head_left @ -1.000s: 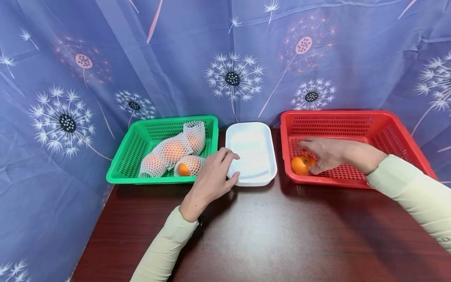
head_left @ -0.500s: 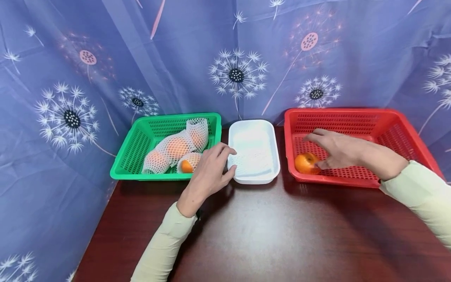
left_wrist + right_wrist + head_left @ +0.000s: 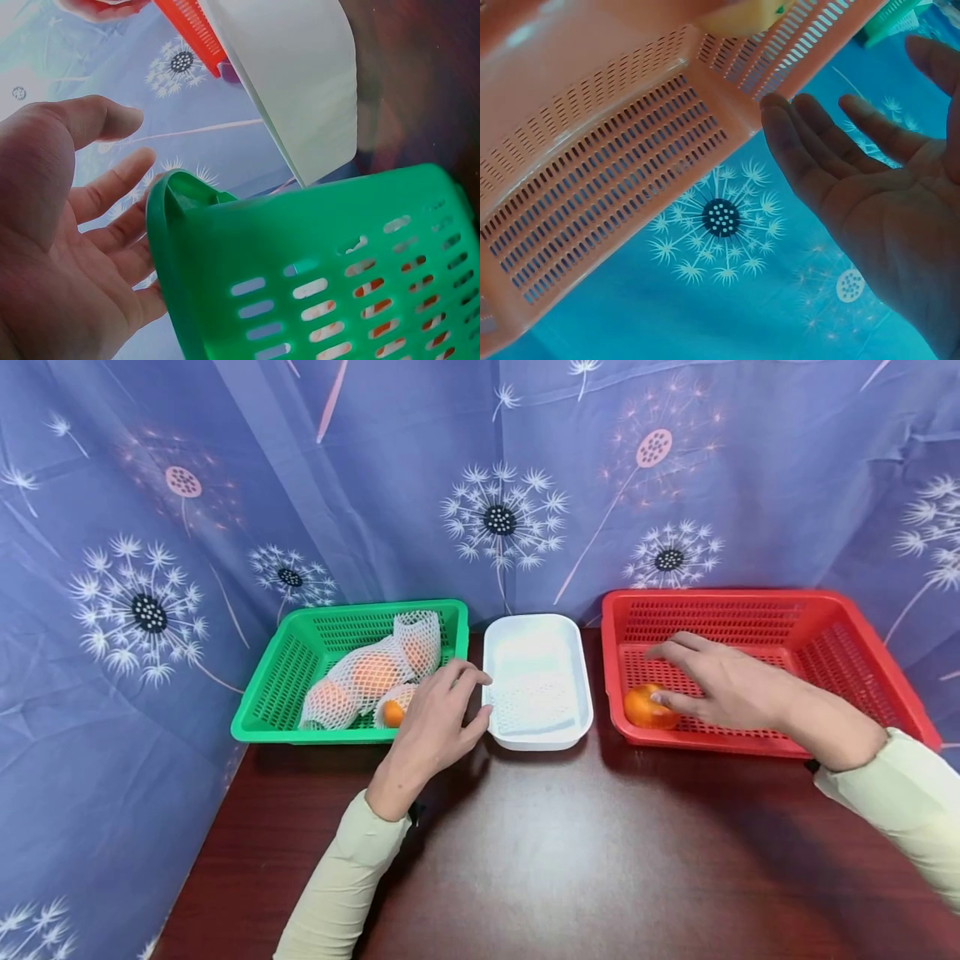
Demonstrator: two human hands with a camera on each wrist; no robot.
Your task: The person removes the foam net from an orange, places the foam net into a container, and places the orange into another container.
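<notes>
My left hand (image 3: 433, 718) hovers by the right front corner of the green basket (image 3: 352, 737), with loosely bent fingers and nothing held. Its fingertips come close to the left rim of a white tray (image 3: 536, 681); contact cannot be told. In the left wrist view the palm lies beside the green basket wall (image 3: 247, 225). Over the red basket (image 3: 720, 597) is my right hand (image 3: 738, 685), fingers spread and holding nothing. Beneath its thumb sits an orange (image 3: 647, 708) in the basket's left front corner, partly covered. The right wrist view shows the right hand (image 3: 877, 180) with slightly bent fingers.
Several fruits in white foam netting (image 3: 375, 675) lie in the green basket, one partly behind my left hand. The white tray stands between the two baskets on a dark wooden table (image 3: 525, 852). A blue dandelion-print curtain (image 3: 375, 485) hangs close behind them.
My right hand has drawn a little back from the orange, which stays in its corner. The left hand has shifted slightly left, away from the tray's inside.
</notes>
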